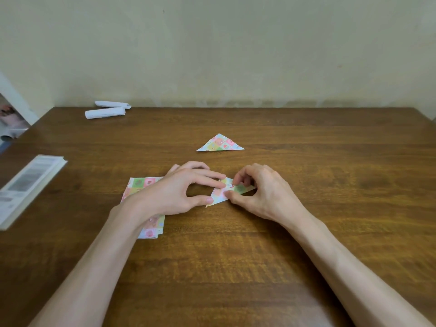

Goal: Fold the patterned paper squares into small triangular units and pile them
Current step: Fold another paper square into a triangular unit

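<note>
A partly folded patterned paper (pixel 223 193) lies on the wooden table (pixel 259 256) between my hands. My left hand (pixel 179 192) presses it with a straight forefinger on top and its thumb at the lower left edge. My right hand (pixel 262 190) pinches the paper's right part between curled fingers and thumb. One finished patterned triangle (pixel 220 143) lies flat further back, apart from both hands. A stack of unfolded patterned squares (pixel 141 185) sits under my left wrist, partly hidden by it.
Two white paper rolls (pixel 106 110) lie at the back left near the wall. A thick book (pixel 28 185) rests on the left edge of the table. The wall (pixel 236 55) stands right behind the table's far edge.
</note>
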`<state>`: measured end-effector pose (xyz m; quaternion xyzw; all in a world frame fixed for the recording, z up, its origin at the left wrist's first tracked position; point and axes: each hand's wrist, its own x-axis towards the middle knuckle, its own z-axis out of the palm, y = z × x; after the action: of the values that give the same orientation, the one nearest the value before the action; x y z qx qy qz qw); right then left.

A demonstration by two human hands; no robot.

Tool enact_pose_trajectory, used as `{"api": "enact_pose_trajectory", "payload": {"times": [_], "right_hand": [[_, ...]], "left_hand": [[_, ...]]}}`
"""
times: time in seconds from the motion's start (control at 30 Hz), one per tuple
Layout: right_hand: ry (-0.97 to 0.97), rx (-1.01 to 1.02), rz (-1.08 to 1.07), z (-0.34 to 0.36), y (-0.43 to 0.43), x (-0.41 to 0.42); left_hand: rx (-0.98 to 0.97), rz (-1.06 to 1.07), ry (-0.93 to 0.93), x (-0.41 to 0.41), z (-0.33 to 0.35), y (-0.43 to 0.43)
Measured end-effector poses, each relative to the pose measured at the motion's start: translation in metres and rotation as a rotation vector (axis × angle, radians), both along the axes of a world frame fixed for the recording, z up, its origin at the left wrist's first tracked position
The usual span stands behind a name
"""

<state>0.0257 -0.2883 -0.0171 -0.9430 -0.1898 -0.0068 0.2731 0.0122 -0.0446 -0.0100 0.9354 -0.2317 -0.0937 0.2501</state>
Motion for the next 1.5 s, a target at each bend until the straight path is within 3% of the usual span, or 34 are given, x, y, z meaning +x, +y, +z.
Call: {"api": "enact_pose_trajectory", "payload": {"times": [0.7, 0.93, 1.13, 1.5], "right_hand": [[-0.213, -0.105, -0.113, -0.021, 0.022, -0.017], [-0.034, -0.008, -0.054, -0.012, 0.011, -0.007], [0.006, -0.001, -0.034, -0.006, 0.009, -0.006], [0.183, 0.283, 0.032, -0.002, -0.013, 0.01]], "left_hand": [[0.04, -0.018, 0.06, -0.003, 0.01, 0.002], [0.025, -0.011, 0.076, -0.006, 0.01, 0.003], [0.002, 0.03, 0.024, -0.006, 0.007, -0.001], [0.006, 0.013, 0.023, -0.004, 0.004, -0.004]]}}
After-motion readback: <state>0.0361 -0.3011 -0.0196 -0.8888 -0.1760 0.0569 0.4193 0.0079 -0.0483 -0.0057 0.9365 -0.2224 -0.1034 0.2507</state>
